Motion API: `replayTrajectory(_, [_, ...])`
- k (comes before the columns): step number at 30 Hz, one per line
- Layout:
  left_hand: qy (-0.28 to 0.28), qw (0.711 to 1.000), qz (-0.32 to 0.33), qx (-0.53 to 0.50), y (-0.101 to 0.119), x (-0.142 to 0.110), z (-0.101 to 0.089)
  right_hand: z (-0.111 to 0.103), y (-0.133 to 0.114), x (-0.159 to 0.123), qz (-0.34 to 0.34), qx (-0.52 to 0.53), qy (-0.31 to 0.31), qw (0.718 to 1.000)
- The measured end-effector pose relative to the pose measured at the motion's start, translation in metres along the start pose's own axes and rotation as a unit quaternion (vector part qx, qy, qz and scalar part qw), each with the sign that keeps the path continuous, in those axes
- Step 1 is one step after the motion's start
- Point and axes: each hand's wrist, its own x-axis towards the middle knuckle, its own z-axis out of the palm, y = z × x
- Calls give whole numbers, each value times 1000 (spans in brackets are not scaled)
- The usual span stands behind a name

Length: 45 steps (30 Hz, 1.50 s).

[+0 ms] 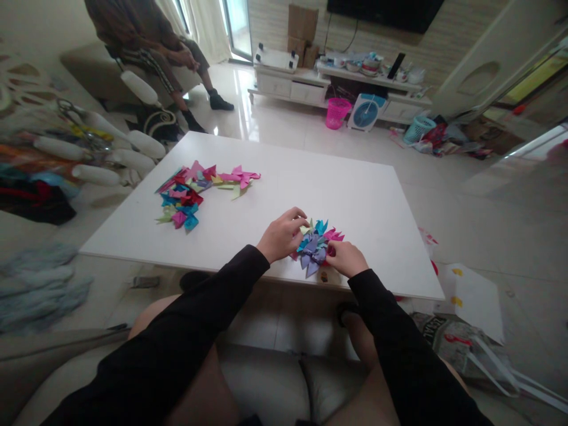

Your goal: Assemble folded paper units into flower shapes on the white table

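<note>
Near the front edge of the white table (284, 177) lies a cluster of folded paper pieces (314, 247), purple, blue, pink and pale green with pointed tips, like origami cranes. My left hand (284, 235) reaches its left side, fingers curled round the outer pieces by a pale green one. On the right side, my right hand (349, 259) has thumb and fingers pinched at a dark red or pink piece, mostly hidden by the fingertips. A second, looser pile of similar folded paper (181, 195) rests at the table's left, with pink and pale green pieces (239, 178) stretching out from it.
A seated person (151, 53) is beyond the table's far left. White padded rollers on a metal frame (142, 145) stand close to the left edge. Along the far wall are a TV cabinet (306, 89), a pink basket (337, 112) and a blue fan (366, 112). A grey bag (461, 343) lies at right.
</note>
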Motion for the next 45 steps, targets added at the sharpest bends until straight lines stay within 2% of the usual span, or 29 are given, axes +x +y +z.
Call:
replayTrajectory(5, [-16,1000,6,-6,2,0,1,-7,-6,-3,10,13,45,999])
replayTrajectory(15, [-36,999,-2,-6,2,-1,5,-10,-8,-4,5,27,40,999])
replayTrajectory(45, [-51,999,-14,-9,1,-2,3,-7,-8,-5,-5,24,40,999])
